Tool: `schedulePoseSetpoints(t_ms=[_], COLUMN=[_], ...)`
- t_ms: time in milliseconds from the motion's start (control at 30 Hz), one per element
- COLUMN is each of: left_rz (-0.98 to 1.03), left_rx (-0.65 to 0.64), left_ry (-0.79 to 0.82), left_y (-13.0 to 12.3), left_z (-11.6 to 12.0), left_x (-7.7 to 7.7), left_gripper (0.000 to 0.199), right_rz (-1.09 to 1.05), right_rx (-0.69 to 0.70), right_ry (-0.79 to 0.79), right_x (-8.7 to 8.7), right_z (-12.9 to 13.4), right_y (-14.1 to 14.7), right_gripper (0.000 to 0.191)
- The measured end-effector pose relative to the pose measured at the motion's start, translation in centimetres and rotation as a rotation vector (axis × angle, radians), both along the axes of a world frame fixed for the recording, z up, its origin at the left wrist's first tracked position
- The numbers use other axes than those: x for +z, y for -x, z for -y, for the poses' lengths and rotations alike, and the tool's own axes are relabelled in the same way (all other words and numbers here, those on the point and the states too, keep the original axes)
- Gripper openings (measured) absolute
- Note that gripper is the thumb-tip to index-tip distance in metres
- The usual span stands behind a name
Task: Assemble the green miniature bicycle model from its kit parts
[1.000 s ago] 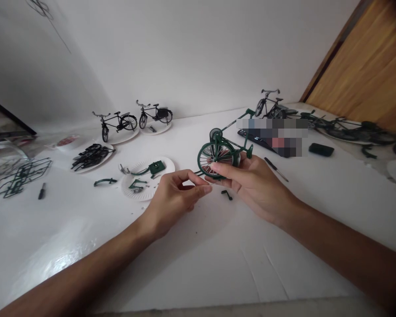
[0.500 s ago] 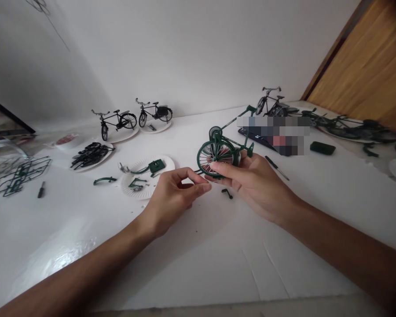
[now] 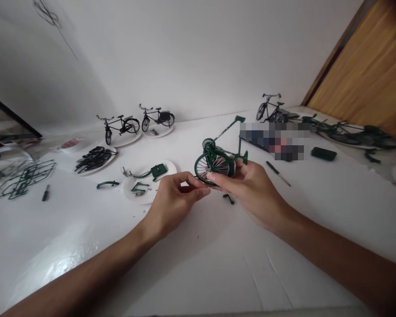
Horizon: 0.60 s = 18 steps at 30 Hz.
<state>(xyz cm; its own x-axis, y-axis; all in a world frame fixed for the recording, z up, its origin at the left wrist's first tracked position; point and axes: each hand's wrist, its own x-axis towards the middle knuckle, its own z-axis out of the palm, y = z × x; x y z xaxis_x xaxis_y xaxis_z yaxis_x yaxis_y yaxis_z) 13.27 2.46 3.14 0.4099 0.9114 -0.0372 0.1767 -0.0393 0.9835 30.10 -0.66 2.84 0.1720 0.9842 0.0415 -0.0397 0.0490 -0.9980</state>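
A green model bicycle frame point(image 3: 214, 152) with one spoked wheel is held up above the white table, its wheel end low and near me. My right hand point(image 3: 251, 187) grips it at the wheel, thumb over the spokes. My left hand point(image 3: 181, 193) is pinched at the wheel's lower left edge; whatever lies between its fingertips is too small to make out. Below the wheel, a small green crank-shaped part point(image 3: 229, 199) lies on the table. A paper plate point(image 3: 141, 198) with green and silver parts is left of my left hand.
Two black model bicycles point(image 3: 122, 125) point(image 3: 158, 118) stand at the back left, near a plate of black parts point(image 3: 95, 159). Green sprues point(image 3: 23, 178) lie far left. On the right are a screwdriver point(image 3: 277, 173), a green block point(image 3: 323, 153), a dark blurred device point(image 3: 260, 143) and more bicycles point(image 3: 356, 130).
The frame has tilted slightly, its upper end moving left and down. Both hands keep nearly the same pose, and the view has shifted a little.
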Motion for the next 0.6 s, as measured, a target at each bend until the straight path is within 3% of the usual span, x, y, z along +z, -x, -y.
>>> schedulePoseSetpoints(t_ms=[167, 400, 600], left_rz=[-0.052, -0.104, -0.21], left_rx=[-0.011, -0.003, -0.058], left_ry=[-0.079, -0.497, -0.747], left_y=[-0.03, 0.07, 0.24], left_z=[0.09, 0.35, 0.36], left_x=[0.12, -0.07, -0.39], left_gripper=[0.017, 0.013, 0.018], right_rz=[-0.045, -0.413, -0.481], right_rx=[-0.027, 0.15, 0.195], right_ry=[0.035, 0.098, 0.101], right_x=[0.17, 0.37, 0.15], right_z=[0.03, -0.18, -0.35], right_y=[0.09, -0.04, -0.13], right_gripper=[0.021, 0.016, 0.01])
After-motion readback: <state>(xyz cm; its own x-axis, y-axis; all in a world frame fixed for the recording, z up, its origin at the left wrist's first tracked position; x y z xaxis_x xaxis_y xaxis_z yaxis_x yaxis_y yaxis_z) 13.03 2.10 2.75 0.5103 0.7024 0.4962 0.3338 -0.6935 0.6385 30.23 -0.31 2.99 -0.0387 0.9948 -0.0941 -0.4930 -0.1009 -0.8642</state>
